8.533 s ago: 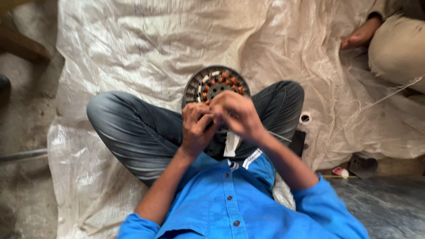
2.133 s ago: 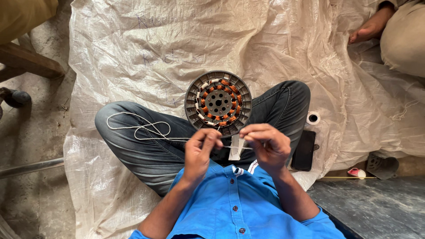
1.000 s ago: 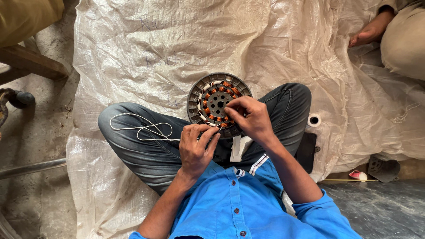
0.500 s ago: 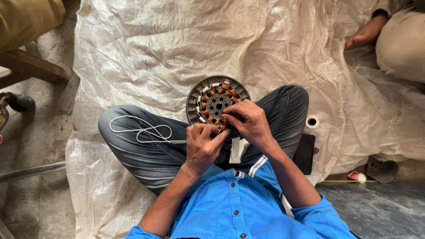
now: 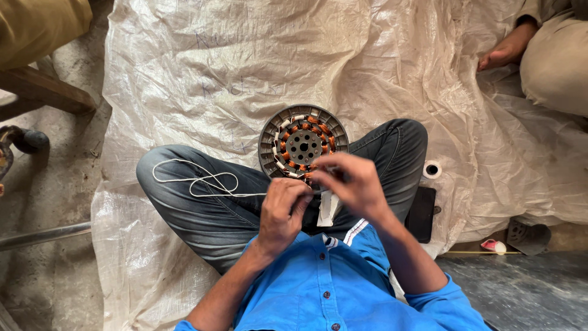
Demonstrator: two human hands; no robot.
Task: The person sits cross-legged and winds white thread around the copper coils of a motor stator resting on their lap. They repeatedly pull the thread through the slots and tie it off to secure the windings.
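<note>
Copper-wound and round, the motor stator [image 5: 303,144] sat in the person's lap between crossed, jeans-clad legs. White cord [image 5: 202,181] lay looped over the left thigh and ran to the left hand [image 5: 282,211], whose fingers [image 5: 300,197] were pinched on it just below the stator's near rim. The right hand [image 5: 355,184] hovered at that same rim, fingers curled together, though I couldn't tell what they gripped. Crinkled plastic sheeting [image 5: 245,67] covered the floor, with a tape roll [image 5: 432,169] beside the right knee.

The person wears a bright blue buttoned shirt [image 5: 343,288] with short sleeves and a striped inner placket, faded grey jeans [image 5: 202,208], and bare forearms.
</note>
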